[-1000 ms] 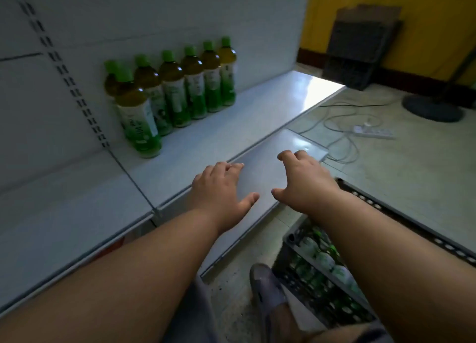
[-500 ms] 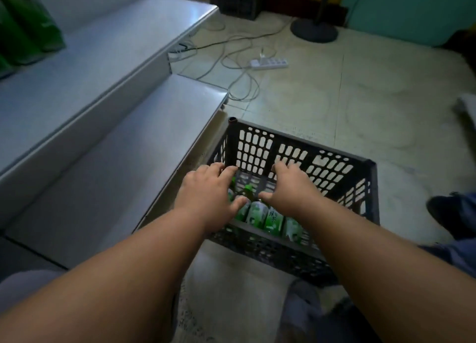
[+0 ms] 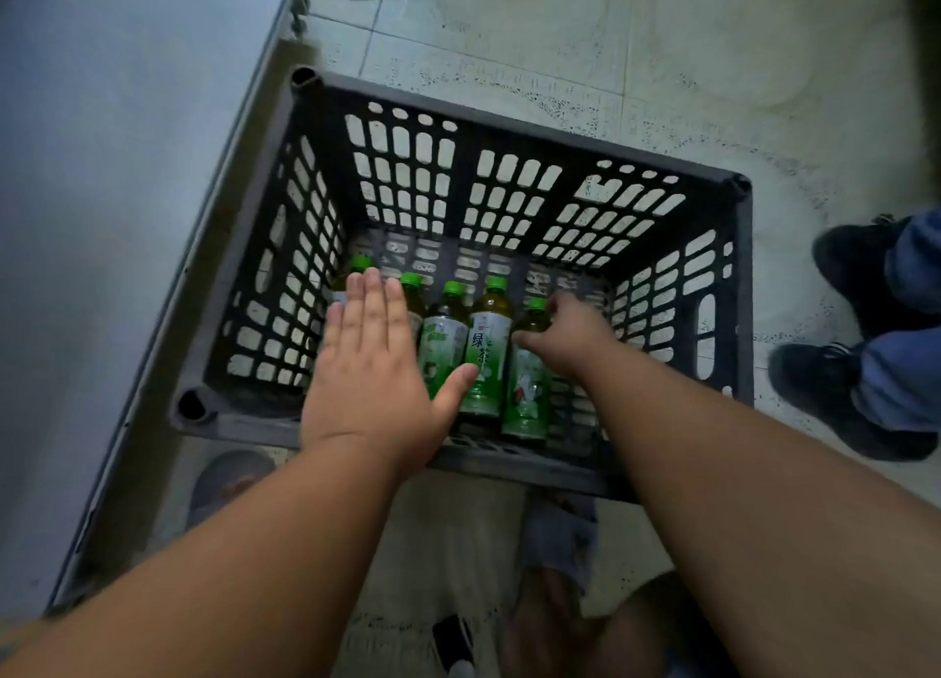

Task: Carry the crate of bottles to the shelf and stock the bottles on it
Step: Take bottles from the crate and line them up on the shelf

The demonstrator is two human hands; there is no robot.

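Hands dropped into crate point(image 3: 514, 97): left hand point(image 3: 374, 372) flat; right hand point(image 3: 570, 339) grasping green-capped bottle point(image 3: 529, 372).

The left hand point(image 3: 369, 367) is covering the two leftmost bottles in the crate point(image 3: 514, 148); the right hand's point(image 3: 573, 336) fingers are curling out of sight.

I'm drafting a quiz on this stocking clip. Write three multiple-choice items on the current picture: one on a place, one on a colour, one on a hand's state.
1. Where are the bottles? A on the shelf; B in the crate; C on the floor
2. What colour are the bottle caps? A red; B white; C green
3. How is the left hand? A flat, fingers straight; B clenched fist; C out of view

B: they lie inside the crate walls.
C: every visible cap is green.
A: its fingers stretch straight over the bottles, while the right hand curls at a bottle.
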